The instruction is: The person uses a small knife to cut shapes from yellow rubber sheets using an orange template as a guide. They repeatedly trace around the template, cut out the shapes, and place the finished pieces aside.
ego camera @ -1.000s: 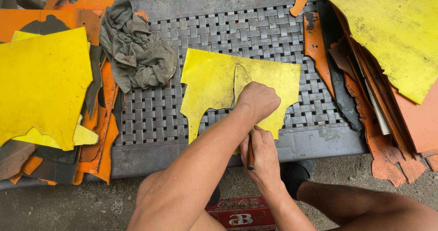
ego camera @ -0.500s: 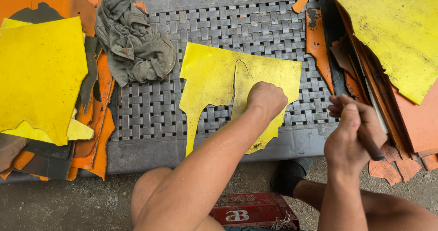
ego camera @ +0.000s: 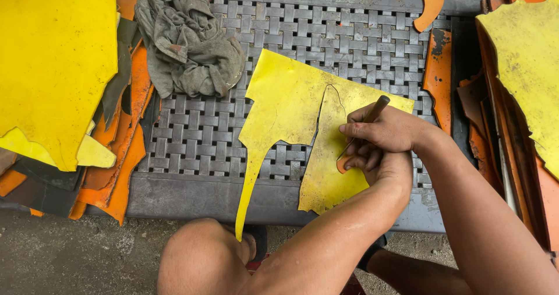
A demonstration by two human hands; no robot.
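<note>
We press our left hand (ego camera: 389, 168) flat on the thin, floppy yellow leather piece (ego camera: 291, 106), spread across the woven tabletop (ego camera: 192, 138). Our right hand (ego camera: 389, 133), grip pinched round a slim brown-handled tool (ego camera: 372, 111), works beside the cut.

Right hand (ego camera: 387, 133) over clenched left hand (ego camera: 389, 168)

The cut sheet (ego camera: 285, 106) at the centre is bright yellow with a thin dark line curving through it. It lies on a dark grey mat (ego camera: 192, 132) with a basket-weave pattern. The crumpled rag (ego camera: 186, 41) at the far left is drab grey-green with rusty smudges. Left, a large yellow hide (ego camera: 52, 62) tops orange and black scraps (ego camera: 110, 172). Right, a speckled yellow hide (ego camera: 524, 62) lies over orange pieces (ego camera: 438, 76). The tool (ego camera: 372, 110) is dark brown.
</note>
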